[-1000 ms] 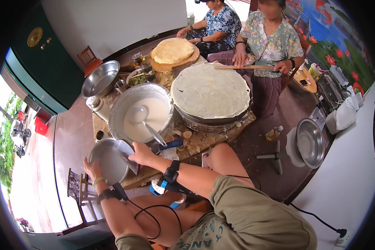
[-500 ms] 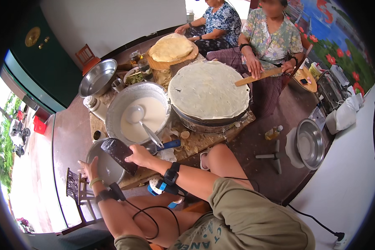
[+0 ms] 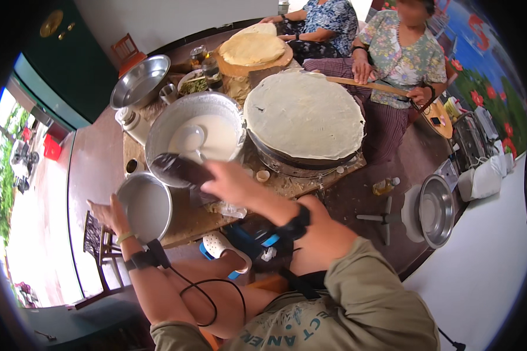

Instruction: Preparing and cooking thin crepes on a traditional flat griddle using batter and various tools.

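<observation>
My right hand is closed on one end of a dark, flat scraper, slightly blurred. The scraper hangs over the near rim of a large metal basin of white batter. A ladle rests in that batter, its handle mostly hidden behind my hand and the scraper. My left hand has its fingers stretched out at the left side of a smaller grey basin. On the round griddle to the right lies a wide, pale sheet of batter.
Across the table, a seated person holds a long wooden stick at the griddle's far edge. Another sits beside a board stacked with round flatbreads. A steel bowl, a thermos and eggshells are on the wooden table.
The scraper in my right hand has moved up and right, from above the smaller basin to the batter basin's rim. My left hand's fingers have straightened. The other person's stick has shifted toward the griddle's far edge.
</observation>
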A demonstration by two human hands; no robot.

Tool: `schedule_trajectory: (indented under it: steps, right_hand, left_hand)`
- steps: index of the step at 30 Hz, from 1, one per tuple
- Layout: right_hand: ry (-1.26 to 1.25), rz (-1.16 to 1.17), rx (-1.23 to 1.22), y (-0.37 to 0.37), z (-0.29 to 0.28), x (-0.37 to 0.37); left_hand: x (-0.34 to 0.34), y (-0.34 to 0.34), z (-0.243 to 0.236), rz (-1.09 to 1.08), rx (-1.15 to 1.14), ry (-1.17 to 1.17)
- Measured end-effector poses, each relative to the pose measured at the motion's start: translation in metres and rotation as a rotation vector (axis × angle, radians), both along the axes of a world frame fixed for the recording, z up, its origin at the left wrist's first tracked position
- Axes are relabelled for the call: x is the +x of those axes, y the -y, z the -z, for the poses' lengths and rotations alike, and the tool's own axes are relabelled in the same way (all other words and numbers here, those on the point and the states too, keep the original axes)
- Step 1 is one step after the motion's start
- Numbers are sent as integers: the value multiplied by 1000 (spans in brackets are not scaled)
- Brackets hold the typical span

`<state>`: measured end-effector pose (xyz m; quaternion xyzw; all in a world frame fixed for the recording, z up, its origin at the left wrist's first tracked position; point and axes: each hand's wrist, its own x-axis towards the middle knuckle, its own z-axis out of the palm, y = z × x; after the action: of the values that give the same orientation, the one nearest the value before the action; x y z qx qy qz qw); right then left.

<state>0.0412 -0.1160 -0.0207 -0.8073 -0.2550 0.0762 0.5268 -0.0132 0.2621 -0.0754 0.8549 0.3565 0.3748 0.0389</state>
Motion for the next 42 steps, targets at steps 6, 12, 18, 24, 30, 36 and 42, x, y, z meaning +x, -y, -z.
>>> schedule_trajectory:
  steps: [6, 12, 18, 24, 30, 36, 42]
  right_hand:
    - [359, 317, -224, 137, -47, 76]
    - [603, 477, -653, 219, 1, 182]
    - [556, 435, -658, 221, 26, 193]
    - [535, 354, -729, 207, 22, 157]
    - [615, 307, -704, 206, 31, 115]
    - [539, 310, -731, 203, 24, 66]
    - [569, 282, -723, 206, 24, 37]
  left_hand:
    - [24, 64, -34, 84, -173, 27]
    - [47, 103, -48, 248, -167, 69]
    - [53, 121, -52, 304, -201, 61]
    - [54, 129, -59, 356, -183, 95]
    - [55, 136, -59, 360, -240, 119]
    - [55, 143, -61, 374, -287, 152]
    - [56, 146, -60, 390, -291, 167]
